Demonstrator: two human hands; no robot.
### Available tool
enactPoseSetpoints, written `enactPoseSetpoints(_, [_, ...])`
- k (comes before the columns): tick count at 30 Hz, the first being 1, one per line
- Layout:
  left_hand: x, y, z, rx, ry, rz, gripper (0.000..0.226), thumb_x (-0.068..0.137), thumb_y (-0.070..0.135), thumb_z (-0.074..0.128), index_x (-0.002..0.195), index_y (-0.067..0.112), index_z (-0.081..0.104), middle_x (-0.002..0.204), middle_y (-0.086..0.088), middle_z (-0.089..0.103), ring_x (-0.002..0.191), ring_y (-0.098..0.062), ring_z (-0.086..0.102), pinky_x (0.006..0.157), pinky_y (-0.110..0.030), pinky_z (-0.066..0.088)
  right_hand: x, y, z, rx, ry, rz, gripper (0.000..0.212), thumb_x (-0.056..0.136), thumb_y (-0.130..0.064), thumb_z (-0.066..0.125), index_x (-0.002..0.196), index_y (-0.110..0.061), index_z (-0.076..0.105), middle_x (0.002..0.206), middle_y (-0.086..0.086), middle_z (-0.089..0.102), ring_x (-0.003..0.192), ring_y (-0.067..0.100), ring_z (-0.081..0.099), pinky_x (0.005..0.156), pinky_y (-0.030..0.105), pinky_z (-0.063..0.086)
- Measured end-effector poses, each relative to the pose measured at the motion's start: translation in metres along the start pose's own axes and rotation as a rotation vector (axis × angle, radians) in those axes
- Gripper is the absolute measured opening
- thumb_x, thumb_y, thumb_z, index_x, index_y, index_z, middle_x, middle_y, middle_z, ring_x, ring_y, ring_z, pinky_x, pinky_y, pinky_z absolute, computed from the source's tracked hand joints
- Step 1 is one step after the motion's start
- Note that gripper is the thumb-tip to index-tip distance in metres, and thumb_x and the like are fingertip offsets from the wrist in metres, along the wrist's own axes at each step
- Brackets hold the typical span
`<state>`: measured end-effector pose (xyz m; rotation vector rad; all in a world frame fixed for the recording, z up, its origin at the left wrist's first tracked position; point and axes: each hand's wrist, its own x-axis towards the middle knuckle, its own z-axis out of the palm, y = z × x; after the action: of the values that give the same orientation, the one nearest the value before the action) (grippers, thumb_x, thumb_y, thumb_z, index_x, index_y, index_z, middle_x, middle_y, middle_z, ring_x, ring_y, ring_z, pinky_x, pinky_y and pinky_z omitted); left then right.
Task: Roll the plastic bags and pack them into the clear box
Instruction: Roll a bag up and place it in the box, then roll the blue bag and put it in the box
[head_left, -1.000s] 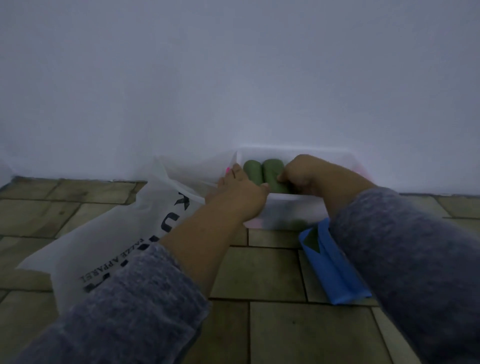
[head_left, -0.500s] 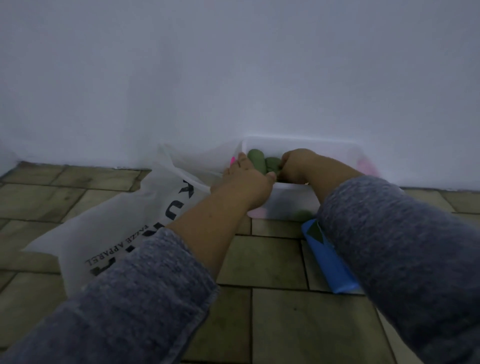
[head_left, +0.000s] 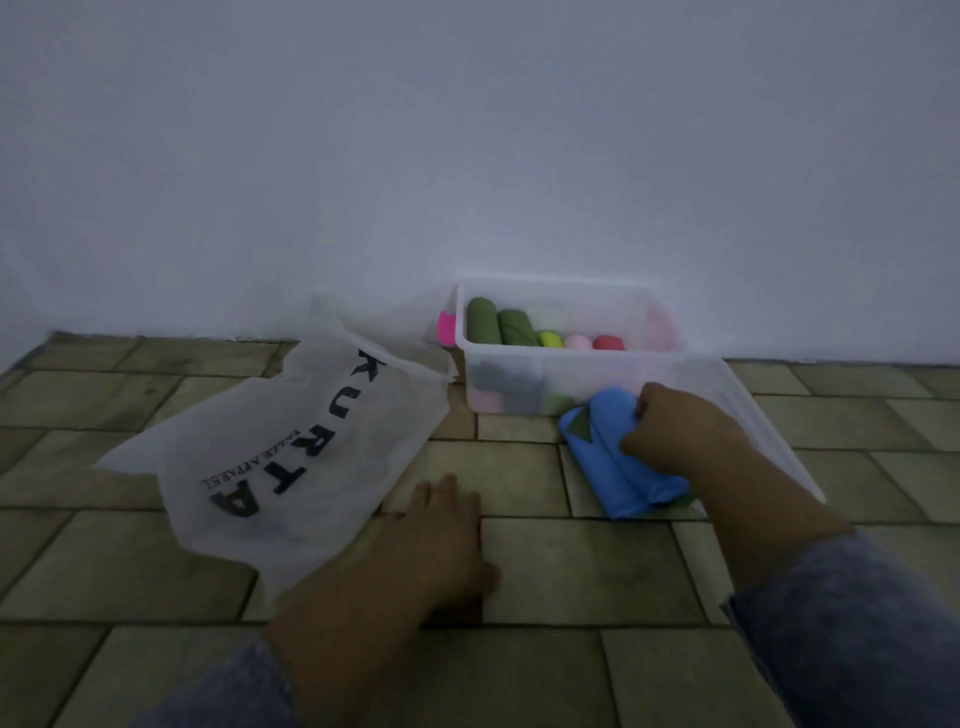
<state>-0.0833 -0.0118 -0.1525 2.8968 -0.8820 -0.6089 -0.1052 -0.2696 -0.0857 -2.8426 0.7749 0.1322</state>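
Note:
The clear box (head_left: 597, 382) stands on the tiled floor against the wall. Inside lie rolled bags: two green rolls (head_left: 498, 325), a yellow-green one (head_left: 550, 340), a pink one (head_left: 577, 342) and a red one (head_left: 609, 342). In front of the box, to the right, lies a folded blue bag (head_left: 605, 457), and my right hand (head_left: 675, 431) is shut on its upper right part. My left hand (head_left: 441, 535) rests flat on the floor, fingers apart, at the edge of a large white bag (head_left: 291, 441) printed with black letters.
A clear lid (head_left: 753, 415) lies on the floor to the right of the box, partly under my right arm. A bright pink item (head_left: 445, 327) sits behind the box's left end. The white wall runs close behind.
Both hands have left the box and come back toward me. The right hand has taken hold of the blue bag; the left has dropped to the floor beside the white bag.

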Motion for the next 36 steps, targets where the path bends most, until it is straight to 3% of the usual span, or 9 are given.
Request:
enactPoseSetpoints(8, [-0.002,-0.001,0.003,-0.056,-0.023,-0.018,0.092,0.082,0.059,0.057,0.151,0.028,0.002,0.159,-0.001,-0.011,0.145,-0.027,-0.006,0.113,-0.054,0.013,-0.013,-0.012,0.02,-0.019,0.154,0.085,0.045,0.083,-0.038,0.057,0.117,-0.015,0.039,0.114,0.013,0.059,0.104,0.034,0.058,0.081,0.039,0.043])
enactPoseSetpoints(14, [-0.003,-0.001,0.006,-0.182,0.059,-0.058,0.1,0.079,0.055,0.063,0.151,0.026,0.0,0.159,-0.001,-0.007,0.146,-0.023,0.002,0.115,-0.051,0.016,-0.043,-0.053,0.021,-0.078,0.444,-0.282,0.055,0.073,-0.034,0.063,0.123,-0.021,0.044,0.108,0.008,0.058,0.097,0.031,0.056,0.079,0.04,0.043])
enactPoseSetpoints(16, [-0.007,0.001,0.001,-0.529,0.325,-0.012,0.086,0.081,0.035,0.067,0.149,0.017,0.017,0.154,-0.004,0.019,0.141,-0.015,0.021,0.113,-0.037,0.027,-0.063,-0.065,0.039,-0.165,0.463,-0.4,0.057,0.07,-0.034,0.063,0.123,-0.021,0.048,0.107,0.006,0.056,0.095,0.029,0.054,0.077,0.039,0.042])
enactPoseSetpoints(19, [-0.018,-0.006,-0.016,-0.86,0.797,-0.014,0.045,0.082,0.008,0.063,0.124,0.015,0.05,0.116,0.007,0.047,0.107,0.0,0.046,0.09,-0.016,0.04,-0.091,-0.07,0.07,-0.171,0.46,-0.54,0.054,0.065,-0.029,0.067,0.117,-0.021,0.058,0.1,0.006,0.059,0.09,0.032,0.057,0.07,0.036,0.04])
enactPoseSetpoints(23, [-0.023,-0.02,-0.028,-0.837,0.61,-0.108,0.011,0.087,0.018,0.056,0.092,0.027,0.054,0.092,0.007,0.059,0.085,-0.01,0.057,0.072,-0.021,0.045,-0.112,-0.062,0.099,-0.032,0.28,-0.606,0.047,0.069,-0.041,0.059,0.115,-0.033,0.05,0.11,-0.005,0.05,0.1,0.02,0.047,0.076,0.034,0.033])
enactPoseSetpoints(28, [-0.02,-0.013,-0.024,-0.757,0.57,0.017,0.015,0.086,0.012,0.057,0.088,0.027,0.055,0.086,0.011,0.054,0.079,-0.003,0.049,0.062,-0.008,0.031,-0.121,-0.051,0.094,0.354,0.125,-0.639,0.049,0.062,-0.032,0.072,0.109,-0.026,0.058,0.107,-0.006,0.052,0.101,0.012,0.047,0.082,0.026,0.037])
enactPoseSetpoints(30, [-0.019,-0.012,-0.028,-0.705,0.519,0.042,0.016,0.083,0.014,0.059,0.089,0.029,0.054,0.088,0.011,0.052,0.082,-0.007,0.05,0.062,-0.009,0.031,-0.12,-0.048,0.093,0.549,0.134,-0.513,0.043,0.067,-0.024,0.072,0.106,-0.024,0.056,0.106,-0.007,0.051,0.1,0.009,0.047,0.084,0.024,0.039])
enactPoseSetpoints(33, [-0.016,-0.005,-0.029,-0.446,0.331,0.289,0.033,0.078,0.022,0.065,0.109,0.027,0.058,0.11,0.006,0.054,0.103,-0.013,0.053,0.081,-0.021,0.041,-0.109,-0.048,0.086,0.732,0.125,-0.226,0.038,0.078,-0.009,0.065,0.114,-0.015,0.054,0.113,0.001,0.053,0.102,0.014,0.049,0.09,0.029,0.042])
enactPoseSetpoints(36, [-0.013,0.005,-0.02,0.03,0.151,0.357,0.057,0.079,0.032,0.064,0.133,0.029,0.044,0.131,0.0,0.048,0.121,-0.021,0.044,0.103,-0.042,0.034,-0.091,-0.053,0.071,0.82,-0.001,-0.013,0.04,0.082,-0.006,0.061,0.121,-0.006,0.05,0.111,0.011,0.054,0.097,0.022,0.052,0.084,0.032,0.042])
